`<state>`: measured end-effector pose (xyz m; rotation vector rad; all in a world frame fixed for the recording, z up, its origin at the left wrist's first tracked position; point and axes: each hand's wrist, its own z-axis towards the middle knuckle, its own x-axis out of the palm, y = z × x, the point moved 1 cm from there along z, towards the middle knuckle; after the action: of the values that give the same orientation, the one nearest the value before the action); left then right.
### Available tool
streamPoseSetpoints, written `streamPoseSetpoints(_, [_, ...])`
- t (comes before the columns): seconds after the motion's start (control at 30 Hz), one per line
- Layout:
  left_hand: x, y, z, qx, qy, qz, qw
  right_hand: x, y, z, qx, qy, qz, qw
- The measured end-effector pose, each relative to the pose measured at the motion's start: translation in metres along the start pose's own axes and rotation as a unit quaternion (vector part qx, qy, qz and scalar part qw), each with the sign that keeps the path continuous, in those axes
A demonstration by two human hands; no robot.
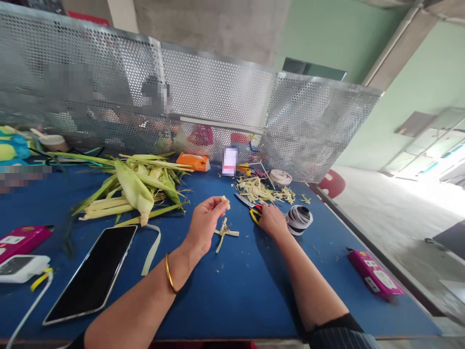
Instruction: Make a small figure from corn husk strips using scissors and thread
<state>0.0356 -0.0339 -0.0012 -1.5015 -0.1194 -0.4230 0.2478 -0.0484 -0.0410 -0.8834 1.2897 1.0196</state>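
My left hand point(207, 215), with a gold bangle on the wrist, pinches a small pale piece of corn husk point(225, 202) between thumb and fingertips. Just below that hand a small cross of husk strips point(225, 232) lies on the blue table point(232, 295). My right hand point(273, 220) is closed at the handles of a pair of scissors point(253, 209) with red and yellow grips, which rest on the table, blades pointing away to the left. Right beside this hand sits a black-and-white striped roll point(299, 219). Behind the scissors is a pile of cut husk pieces point(256, 188).
A heap of green corn husks point(134, 189) lies at left, with a tablet point(94, 276) in front. An orange packet point(193, 162), a lit phone point(229, 161) and a tape roll point(281, 177) stand near the perforated metal screen point(218, 87). A magenta box point(376, 274) lies at right.
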Motion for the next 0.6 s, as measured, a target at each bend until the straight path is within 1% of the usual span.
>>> streamPoseSetpoints(0.07, [0.0, 0.001, 0.0, -0.007, 0.005, 0.005, 1.0, 0.001, 0.008, 0.001, 0.001, -0.001, -0.005, 1.0])
streamPoseSetpoints(0.17, [-0.002, -0.001, 0.001, -0.008, 0.007, 0.0, 1.0, -0.007, 0.021, -0.005, -0.022, -0.008, 0.005, 1.0])
streamPoseSetpoints(0.23, [-0.004, -0.003, 0.002, -0.011, 0.008, -0.007, 1.0, -0.017, 0.019, -0.012, -0.039, -0.024, 0.006, 0.999])
streamPoseSetpoints(0.27, [-0.004, -0.005, 0.002, -0.013, 0.009, -0.01, 1.0, -0.023, 0.014, -0.016, -0.032, -0.043, -0.001, 0.999])
streamPoseSetpoints(0.3, [-0.005, -0.006, 0.002, -0.016, 0.011, -0.013, 1.0, -0.029, 0.005, -0.018, -0.008, -0.07, -0.013, 0.997])
streamPoseSetpoints(0.33, [-0.005, -0.006, 0.002, -0.019, 0.013, -0.016, 1.0, -0.036, -0.008, -0.021, 0.047, -0.123, -0.041, 0.99])
streamPoseSetpoints(0.37, [-0.005, -0.007, 0.001, -0.022, 0.016, -0.019, 0.999, -0.041, -0.022, -0.022, 0.112, -0.156, -0.067, 0.979])
streamPoseSetpoints(0.4, [-0.004, -0.008, 0.001, -0.025, 0.021, -0.022, 0.999, -0.044, -0.036, -0.022, 0.167, -0.154, -0.081, 0.97])
streamPoseSetpoints(0.43, [-0.004, -0.008, 0.0, -0.027, 0.026, -0.023, 0.999, -0.045, -0.05, -0.021, 0.208, -0.11, -0.078, 0.969])
streamPoseSetpoints(0.47, [-0.003, -0.008, -0.001, -0.029, 0.032, -0.024, 0.999, -0.045, -0.063, -0.02, 0.219, -0.051, -0.067, 0.972])
streamPoseSetpoints(0.53, [-0.003, -0.008, -0.002, -0.032, 0.047, -0.021, 0.998, -0.045, -0.083, -0.016, 0.207, -0.007, -0.06, 0.977])
streamPoseSetpoints(0.6, [-0.002, -0.007, -0.002, -0.035, 0.059, -0.015, 0.998, -0.045, -0.097, -0.013, 0.164, 0.012, -0.055, 0.985])
